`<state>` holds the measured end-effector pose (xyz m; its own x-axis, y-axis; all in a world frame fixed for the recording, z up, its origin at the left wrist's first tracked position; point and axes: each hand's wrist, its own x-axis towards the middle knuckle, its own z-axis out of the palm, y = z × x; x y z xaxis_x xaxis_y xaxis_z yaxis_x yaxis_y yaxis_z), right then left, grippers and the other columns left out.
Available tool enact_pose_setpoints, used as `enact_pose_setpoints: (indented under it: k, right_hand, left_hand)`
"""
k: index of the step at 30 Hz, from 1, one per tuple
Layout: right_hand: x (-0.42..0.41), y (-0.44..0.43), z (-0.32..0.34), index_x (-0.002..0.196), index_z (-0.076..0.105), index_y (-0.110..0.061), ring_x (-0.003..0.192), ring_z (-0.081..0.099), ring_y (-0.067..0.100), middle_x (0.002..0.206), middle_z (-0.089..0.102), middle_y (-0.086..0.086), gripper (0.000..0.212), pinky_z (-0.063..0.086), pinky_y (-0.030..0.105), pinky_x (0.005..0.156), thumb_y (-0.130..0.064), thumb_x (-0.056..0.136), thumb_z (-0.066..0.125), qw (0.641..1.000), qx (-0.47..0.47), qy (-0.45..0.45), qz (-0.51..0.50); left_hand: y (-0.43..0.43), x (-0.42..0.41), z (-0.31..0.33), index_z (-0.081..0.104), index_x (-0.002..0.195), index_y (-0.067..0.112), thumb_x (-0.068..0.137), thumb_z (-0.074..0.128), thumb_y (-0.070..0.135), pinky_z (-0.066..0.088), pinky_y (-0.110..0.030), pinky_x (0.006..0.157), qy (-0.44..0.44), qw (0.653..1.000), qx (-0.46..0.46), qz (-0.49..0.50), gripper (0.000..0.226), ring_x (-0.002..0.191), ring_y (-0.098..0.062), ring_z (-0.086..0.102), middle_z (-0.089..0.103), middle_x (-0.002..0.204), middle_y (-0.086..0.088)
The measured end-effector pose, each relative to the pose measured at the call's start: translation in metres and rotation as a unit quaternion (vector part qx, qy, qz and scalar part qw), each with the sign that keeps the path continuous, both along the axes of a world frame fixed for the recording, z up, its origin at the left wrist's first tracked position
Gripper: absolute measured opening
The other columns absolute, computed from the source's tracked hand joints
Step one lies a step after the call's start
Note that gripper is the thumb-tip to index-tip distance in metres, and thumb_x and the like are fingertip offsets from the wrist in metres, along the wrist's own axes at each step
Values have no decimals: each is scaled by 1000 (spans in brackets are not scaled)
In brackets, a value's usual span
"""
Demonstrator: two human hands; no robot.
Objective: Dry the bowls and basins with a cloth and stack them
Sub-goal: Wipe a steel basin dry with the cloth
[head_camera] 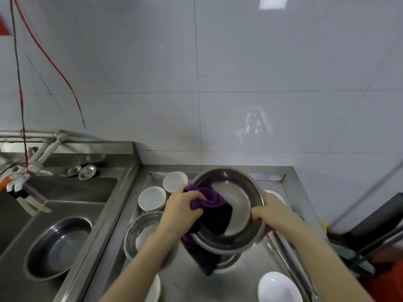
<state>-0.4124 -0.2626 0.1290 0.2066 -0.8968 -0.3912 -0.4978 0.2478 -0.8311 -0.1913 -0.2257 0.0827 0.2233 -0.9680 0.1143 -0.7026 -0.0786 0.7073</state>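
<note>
item: steel basin (237,205), tilting above the right counter; right hand (272,214) gripping its near-right rim, left hand (183,207) bunching purple cloth (209,198) inside. risk: wet rim slipping, basin dropping onto bowls.

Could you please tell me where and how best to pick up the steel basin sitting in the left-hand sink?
Probably by its flared rim, pinched from above at the right edge: the steel basin sits mouth up in the sink, so the rim is exposed while its walls slope inward below.
</note>
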Motion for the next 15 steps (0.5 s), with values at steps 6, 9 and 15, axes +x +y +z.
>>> enact_pose_setpoints:
  k: [6,9,15]
  right_hand:
    - [0,-15,22,119,57,-24,54,67,17,76,69,4,33,54,27,48,-13,89,59,996,-37,51,61]
    - [23,7,4,135,43,-32,57,69,17,91,67,5,52,51,26,45,-18,90,67,996,-36,-86,-13]
    - [59,22,-45,140,45,-23,100,65,20,112,66,2,56,57,39,87,-7,88,61,967,-100,-138,-188]
  left_hand:
    - [-6,-3,1,73,92,31,72,70,8,41,-22,77,7,999,-38,38,31,87,-12,56,57,100,6]
    - [-6,-8,-3,71,89,33,72,68,8,51,-31,76,103,980,-63,156,30,83,-16,60,61,94,1]
    - [10,-33,-16,68,94,34,75,71,19,45,-18,69,161,969,-11,188,23,81,-2,56,63,94,6]
